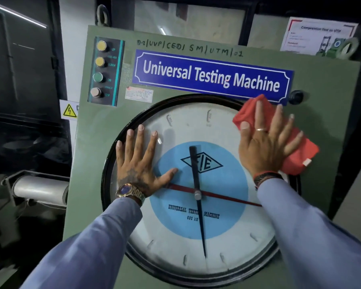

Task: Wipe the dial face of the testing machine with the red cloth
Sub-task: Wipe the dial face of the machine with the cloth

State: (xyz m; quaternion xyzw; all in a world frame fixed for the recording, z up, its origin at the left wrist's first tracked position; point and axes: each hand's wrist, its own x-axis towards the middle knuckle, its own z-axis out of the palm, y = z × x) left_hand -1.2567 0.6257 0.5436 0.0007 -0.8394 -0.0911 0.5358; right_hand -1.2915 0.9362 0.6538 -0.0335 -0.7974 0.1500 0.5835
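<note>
The round dial face (188, 130) fills the green front panel (92, 142) of the testing machine, with a black rim, a blue centre disc and black and red pointers. My right hand (265, 142) lies flat with spread fingers on the red cloth (300, 161), pressing it against the dial's upper right edge and rim. My left hand (140, 161) rests flat on the left part of the glass, fingers apart, holding nothing. Both forearms wear blue sleeves.
A blue "Universal Testing Machine" nameplate (211, 77) sits just above the dial. A button strip (104, 71) with two yellow, one green and one pale button is at the panel's upper left. A black knob (297, 97) is at the upper right. A metal cylinder (40, 187) projects at the left.
</note>
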